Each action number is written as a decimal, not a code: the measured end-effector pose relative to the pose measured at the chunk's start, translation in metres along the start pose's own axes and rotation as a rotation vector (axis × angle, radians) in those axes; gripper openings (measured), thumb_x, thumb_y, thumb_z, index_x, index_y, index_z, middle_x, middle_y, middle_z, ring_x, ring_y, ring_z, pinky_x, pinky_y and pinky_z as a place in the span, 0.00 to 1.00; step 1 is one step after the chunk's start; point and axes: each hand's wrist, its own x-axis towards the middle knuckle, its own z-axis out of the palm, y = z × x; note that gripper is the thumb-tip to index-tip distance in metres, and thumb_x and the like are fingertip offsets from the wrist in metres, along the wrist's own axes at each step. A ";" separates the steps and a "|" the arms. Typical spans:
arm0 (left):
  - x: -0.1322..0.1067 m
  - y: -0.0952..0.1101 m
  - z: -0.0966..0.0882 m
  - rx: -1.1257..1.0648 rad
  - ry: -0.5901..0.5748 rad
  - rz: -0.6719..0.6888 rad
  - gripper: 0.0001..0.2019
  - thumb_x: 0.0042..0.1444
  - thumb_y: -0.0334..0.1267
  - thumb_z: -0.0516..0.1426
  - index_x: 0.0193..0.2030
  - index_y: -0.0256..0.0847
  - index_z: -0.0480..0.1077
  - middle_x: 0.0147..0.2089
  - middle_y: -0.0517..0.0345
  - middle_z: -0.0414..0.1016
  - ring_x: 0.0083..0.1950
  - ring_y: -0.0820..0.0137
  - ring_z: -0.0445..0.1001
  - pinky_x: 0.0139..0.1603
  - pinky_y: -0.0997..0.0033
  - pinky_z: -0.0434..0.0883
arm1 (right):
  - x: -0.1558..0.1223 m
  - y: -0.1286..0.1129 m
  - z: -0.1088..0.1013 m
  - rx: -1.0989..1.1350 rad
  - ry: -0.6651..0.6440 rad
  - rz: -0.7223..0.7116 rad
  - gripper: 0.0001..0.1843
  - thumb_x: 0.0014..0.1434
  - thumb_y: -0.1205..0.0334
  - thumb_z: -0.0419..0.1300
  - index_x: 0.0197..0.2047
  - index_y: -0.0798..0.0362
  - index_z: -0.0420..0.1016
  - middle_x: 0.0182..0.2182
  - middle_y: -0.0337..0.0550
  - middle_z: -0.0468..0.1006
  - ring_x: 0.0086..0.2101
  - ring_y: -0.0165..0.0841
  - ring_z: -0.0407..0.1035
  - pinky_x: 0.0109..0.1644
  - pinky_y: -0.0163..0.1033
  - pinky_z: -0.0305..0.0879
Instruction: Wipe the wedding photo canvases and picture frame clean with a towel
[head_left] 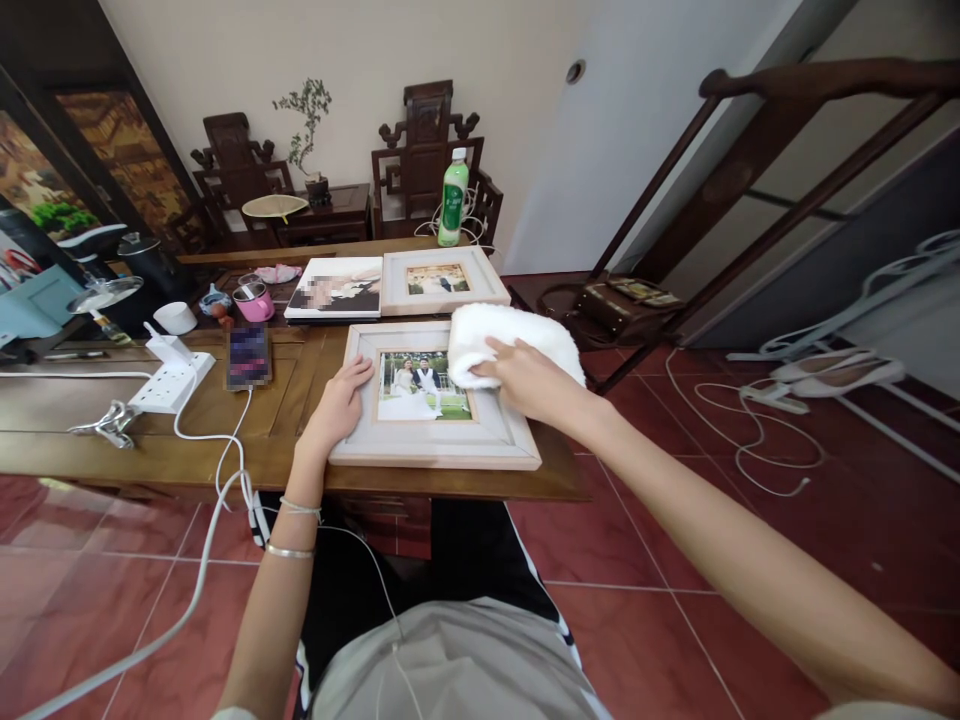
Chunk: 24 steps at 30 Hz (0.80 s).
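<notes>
A pale picture frame (435, 448) with a photo of a couple on grass lies flat at the table's front edge. My left hand (339, 405) grips its left side, fingers closed over the border; the thumb is hard to make out. A folded, fluffy white towel (536, 340) covers the frame's upper right corner and touches the photo's right part. My right hand (517, 375) is closed on the towel's near left end and presses it against the frame.
Behind lie a second frame (484, 290) and a photo book (300, 300), with a green bottle (453, 205) beyond. To the left are a phone (248, 357), a power strip (172, 383), a pink cup (255, 304) and trailing cables. A wooden chair (817, 85) stands right.
</notes>
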 end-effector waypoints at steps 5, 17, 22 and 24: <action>0.000 0.000 0.001 0.002 0.004 -0.011 0.29 0.50 0.20 0.45 0.57 0.36 0.71 0.63 0.51 0.69 0.68 0.63 0.60 0.70 0.54 0.55 | -0.060 -0.032 -0.030 0.115 -0.167 -0.066 0.33 0.43 0.83 0.48 0.48 0.52 0.79 0.45 0.55 0.76 0.47 0.45 0.71 0.51 0.46 0.63; 0.000 -0.001 -0.004 0.021 -0.064 0.027 0.29 0.52 0.21 0.45 0.60 0.34 0.68 0.65 0.47 0.65 0.70 0.61 0.57 0.70 0.51 0.54 | -0.074 -0.062 -0.034 0.228 -0.187 -0.069 0.36 0.43 0.82 0.48 0.51 0.49 0.77 0.55 0.54 0.72 0.55 0.46 0.67 0.53 0.48 0.65; 0.000 -0.002 -0.006 0.034 -0.087 0.044 0.29 0.52 0.21 0.45 0.61 0.35 0.67 0.65 0.49 0.65 0.70 0.62 0.57 0.70 0.52 0.54 | -0.013 -0.022 0.000 0.105 0.056 0.027 0.32 0.49 0.80 0.50 0.56 0.55 0.74 0.59 0.56 0.68 0.59 0.46 0.62 0.62 0.52 0.56; 0.000 -0.002 -0.005 0.031 -0.078 0.036 0.30 0.51 0.21 0.45 0.61 0.35 0.67 0.65 0.49 0.65 0.70 0.62 0.57 0.70 0.52 0.54 | 0.015 -0.008 0.009 0.071 0.157 0.055 0.32 0.50 0.80 0.50 0.57 0.55 0.72 0.59 0.55 0.68 0.59 0.47 0.60 0.61 0.53 0.55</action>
